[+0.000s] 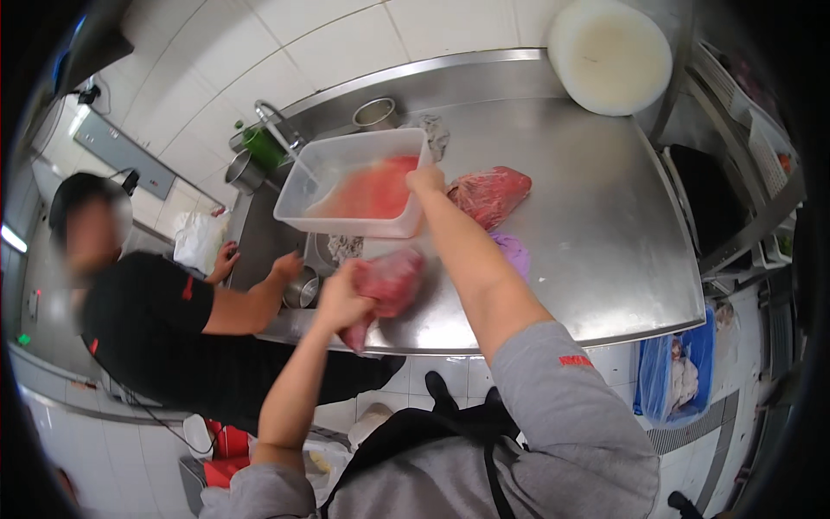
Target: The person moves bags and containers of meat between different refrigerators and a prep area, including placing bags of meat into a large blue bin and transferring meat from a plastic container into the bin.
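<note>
My left hand point(345, 300) grips a piece of raw red meat point(392, 279) above the front edge of the steel counter; the meat is blurred. At the near right end of a translucent plastic tub point(350, 227), my right hand point(425, 179) has its fingers on the rim. Reddish liquid point(379, 188) covers part of the tub's bottom, and water runs into it from a curved tap point(275, 126). Just right of that hand, a second large piece of raw meat point(496, 194) lies on the counter. A purple cloth or bag point(512, 253) is partly hidden by my right forearm.
A co-worker point(149, 311) stands close on the left, one hand near a metal pot point(301, 287). A thick round white board point(609, 58) leans at the counter's point(603, 227) back right. Beyond the tub are a green bottle point(259, 144) and crumpled plastic point(431, 133). A lined blue bin point(707, 363) stands below right.
</note>
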A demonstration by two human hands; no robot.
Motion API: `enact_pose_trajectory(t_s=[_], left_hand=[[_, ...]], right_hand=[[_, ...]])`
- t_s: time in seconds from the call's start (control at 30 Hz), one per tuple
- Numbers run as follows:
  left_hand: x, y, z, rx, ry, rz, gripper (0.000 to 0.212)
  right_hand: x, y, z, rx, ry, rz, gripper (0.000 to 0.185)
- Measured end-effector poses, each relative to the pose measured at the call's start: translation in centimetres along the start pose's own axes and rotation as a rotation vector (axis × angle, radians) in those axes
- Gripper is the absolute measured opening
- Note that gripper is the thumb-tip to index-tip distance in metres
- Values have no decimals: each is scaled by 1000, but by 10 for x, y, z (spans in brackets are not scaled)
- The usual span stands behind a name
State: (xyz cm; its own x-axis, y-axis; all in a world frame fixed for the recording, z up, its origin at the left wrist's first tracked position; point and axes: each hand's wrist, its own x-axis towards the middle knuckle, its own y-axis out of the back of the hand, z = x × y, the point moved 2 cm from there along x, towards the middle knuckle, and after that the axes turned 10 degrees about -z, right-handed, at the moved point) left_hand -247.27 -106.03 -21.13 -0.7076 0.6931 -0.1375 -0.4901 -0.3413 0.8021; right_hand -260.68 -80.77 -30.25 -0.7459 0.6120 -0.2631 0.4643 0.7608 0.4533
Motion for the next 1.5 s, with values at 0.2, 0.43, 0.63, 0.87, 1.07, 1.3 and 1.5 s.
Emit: enact_pose_trajectory(t_s=[0.2,0.43,0.63,0.87,1.07,1.3,1.5], left_hand=[[-9,-89,32,-28,-202,11,57],[-1,-51,-45,-747,129,25,61],[34,-30,-53,-1033,388,176,63],[52,-42,-50,-1622,215,327,56],[56,-27,-33,-1680,168,394,50],[35,-20,-34,-1752,78,425,54],[26,-21,-27,-1857,30,489,35]], right_hand=[[-17,-17,1,155,-16,50,33],[-39,26,3,178,20,-85,31],[-14,65,28,214,124,147,29],[-60,105,-16,295,215,117,32],[-92,98,-60,357,315,137,28],[-110,88,-94,272,491,78,10],[-122,87,-115,43,637,142,4]])
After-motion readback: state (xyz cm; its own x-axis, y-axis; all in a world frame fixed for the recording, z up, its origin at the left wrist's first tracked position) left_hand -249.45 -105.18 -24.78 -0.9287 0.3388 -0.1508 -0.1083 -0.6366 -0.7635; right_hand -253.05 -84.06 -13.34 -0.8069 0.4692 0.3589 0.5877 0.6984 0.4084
